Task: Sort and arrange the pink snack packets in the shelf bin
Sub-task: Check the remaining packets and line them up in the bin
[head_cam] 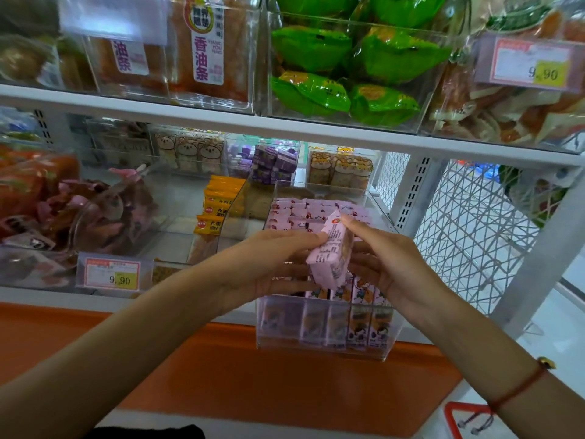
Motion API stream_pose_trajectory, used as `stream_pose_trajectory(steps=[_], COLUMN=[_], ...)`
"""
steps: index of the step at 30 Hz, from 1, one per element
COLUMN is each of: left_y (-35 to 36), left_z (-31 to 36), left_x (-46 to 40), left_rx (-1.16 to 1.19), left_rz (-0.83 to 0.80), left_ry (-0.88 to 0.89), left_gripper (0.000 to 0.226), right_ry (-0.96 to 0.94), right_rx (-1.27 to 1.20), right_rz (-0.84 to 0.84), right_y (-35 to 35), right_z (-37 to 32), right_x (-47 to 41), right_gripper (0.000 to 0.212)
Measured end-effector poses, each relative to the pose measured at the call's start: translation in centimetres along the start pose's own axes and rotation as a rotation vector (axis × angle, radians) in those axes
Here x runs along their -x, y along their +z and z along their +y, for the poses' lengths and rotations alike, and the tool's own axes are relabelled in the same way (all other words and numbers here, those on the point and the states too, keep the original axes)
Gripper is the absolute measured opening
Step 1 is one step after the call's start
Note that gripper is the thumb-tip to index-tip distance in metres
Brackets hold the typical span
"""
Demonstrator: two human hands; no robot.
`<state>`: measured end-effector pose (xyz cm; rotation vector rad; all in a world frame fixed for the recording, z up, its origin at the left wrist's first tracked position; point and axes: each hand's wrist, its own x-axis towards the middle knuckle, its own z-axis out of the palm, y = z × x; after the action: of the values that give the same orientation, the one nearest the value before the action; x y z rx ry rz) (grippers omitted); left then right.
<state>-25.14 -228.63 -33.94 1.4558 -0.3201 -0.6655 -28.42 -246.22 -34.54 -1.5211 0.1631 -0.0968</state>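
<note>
Your left hand (pixel 269 261) and right hand (pixel 383 264) both pinch one pink snack packet (pixel 330 251); turn it upright and slot it toward twelve o'clock in the clear bin (pixel 323 350).

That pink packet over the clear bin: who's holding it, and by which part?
Both hands hold the pink plastic snack packet: the left hand grips its left side, the right hand its right side and top corner.

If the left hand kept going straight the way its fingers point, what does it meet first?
Probably the pink packet that the left hand already touches, and just past it the right hand. Depth is hard to judge.
</note>
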Motion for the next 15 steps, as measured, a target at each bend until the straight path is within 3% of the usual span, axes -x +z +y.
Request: stream_pose_trajectory(steps=[4, 7, 9, 11, 15], left_y=[0.2, 0.5, 0.7, 0.9, 0.9], left_z=[-0.3, -0.5, -0.4, -0.3, -0.4], left_x=[0.2, 0.4, 0.8, 1.0, 0.9], left_rx=[-0.125, -0.463, -0.672, -0.773, -0.837], left_rz=[0.165, 0.452, 0.568, 0.594, 0.575], left_ry=[0.17, 0.565, 0.752, 0.822, 0.838], left_gripper=[0.026, 0.048, 0.05, 0.051, 0.053], right_ry=[-0.02, -0.086, -0.152, -0.191, -0.177], right_rx=[-0.032, -0.087, -0.071, -0.104, -0.296], right_rz=[-0.078, -0.116, -0.133, -0.112, -0.175], right_y=[0.2, 0.3, 0.5, 0.7, 0.4], right_z=[-0.2, -0.7, -1.0, -1.2, -1.2], right_x=[0.0, 0.2, 0.6, 0.7, 0.6], right_gripper=[0.023, 0.034, 0.047, 0.054, 0.045])
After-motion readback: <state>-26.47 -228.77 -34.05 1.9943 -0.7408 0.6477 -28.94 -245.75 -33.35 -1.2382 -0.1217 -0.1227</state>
